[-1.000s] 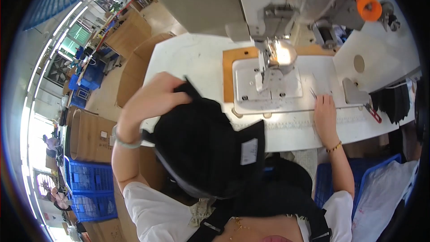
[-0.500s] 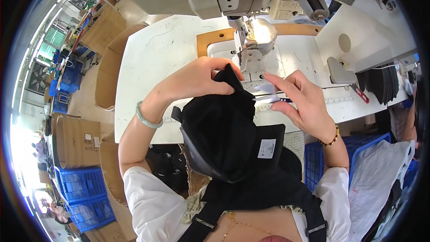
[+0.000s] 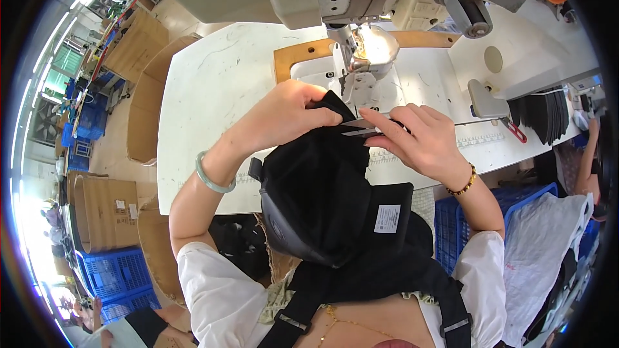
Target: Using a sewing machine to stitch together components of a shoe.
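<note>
A black fabric bag (image 3: pixel 309 180) with a smooth, darker side panel is held in front of me, its lower part against my black apron. My left hand (image 3: pixel 277 116) pinches the bag's raised top edge between thumb and fingers. In my right hand (image 3: pixel 422 138) are small metal thread snips (image 3: pixel 362 133). Their blades point left and lie at the fabric edge, close to my left fingertips; whether they touch thread cannot be made out. A flap with a white label (image 3: pixel 387 218) hangs on the bag's right side.
Just beyond my hands stands a sewing machine (image 3: pixel 353 48) with its lamp lit, on a white table (image 3: pixel 213 90). Red-handled scissors (image 3: pixel 516 131) and stacked black pieces (image 3: pixel 541 116) lie at right. Blue crates (image 3: pixel 116 270) and cardboard boxes (image 3: pixel 106 212) stand left. Another person's arm (image 3: pixel 585 167) shows at far right.
My right hand has moved left, bringing the snips to the bag's edge beside my left fingers. The left hand keeps its pinch. Another person's arm and a dark piece have appeared at lower left.
</note>
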A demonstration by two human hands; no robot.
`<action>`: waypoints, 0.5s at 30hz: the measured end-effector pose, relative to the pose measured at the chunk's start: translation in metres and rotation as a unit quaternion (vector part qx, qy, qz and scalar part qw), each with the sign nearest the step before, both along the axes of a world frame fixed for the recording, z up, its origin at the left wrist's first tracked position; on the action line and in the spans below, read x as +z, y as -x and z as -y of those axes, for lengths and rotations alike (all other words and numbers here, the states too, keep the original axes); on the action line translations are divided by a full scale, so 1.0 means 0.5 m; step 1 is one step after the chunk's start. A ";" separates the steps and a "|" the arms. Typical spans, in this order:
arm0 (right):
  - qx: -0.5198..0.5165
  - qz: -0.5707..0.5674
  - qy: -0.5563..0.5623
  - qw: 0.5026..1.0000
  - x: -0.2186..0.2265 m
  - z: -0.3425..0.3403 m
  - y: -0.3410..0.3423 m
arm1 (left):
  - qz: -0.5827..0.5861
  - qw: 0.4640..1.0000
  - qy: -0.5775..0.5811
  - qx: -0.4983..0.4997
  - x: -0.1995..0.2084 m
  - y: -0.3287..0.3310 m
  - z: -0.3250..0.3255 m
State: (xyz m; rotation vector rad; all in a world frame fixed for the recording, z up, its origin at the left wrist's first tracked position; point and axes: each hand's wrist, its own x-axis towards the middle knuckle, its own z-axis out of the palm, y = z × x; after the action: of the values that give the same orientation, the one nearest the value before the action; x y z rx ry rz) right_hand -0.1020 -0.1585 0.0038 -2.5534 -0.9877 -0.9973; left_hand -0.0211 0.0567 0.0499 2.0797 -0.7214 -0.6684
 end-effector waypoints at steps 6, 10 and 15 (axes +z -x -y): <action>-0.004 0.008 -0.005 1.000 -0.006 -0.001 -0.007 | 0.009 1.000 -0.017 0.016 0.005 0.003 0.001; -0.028 0.036 -0.016 0.999 -0.017 0.007 -0.015 | 0.027 0.999 -0.041 0.016 0.008 -0.001 0.001; -0.058 0.037 -0.103 0.992 -0.017 0.017 -0.013 | 0.040 0.998 -0.047 0.025 0.009 0.002 -0.004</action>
State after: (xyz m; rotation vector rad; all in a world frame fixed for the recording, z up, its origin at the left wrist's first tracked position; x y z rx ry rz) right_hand -0.0955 -0.1668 -0.0048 -2.4402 -0.7193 -1.1680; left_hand -0.0224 0.0588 0.0541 2.2138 -0.6932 -0.6039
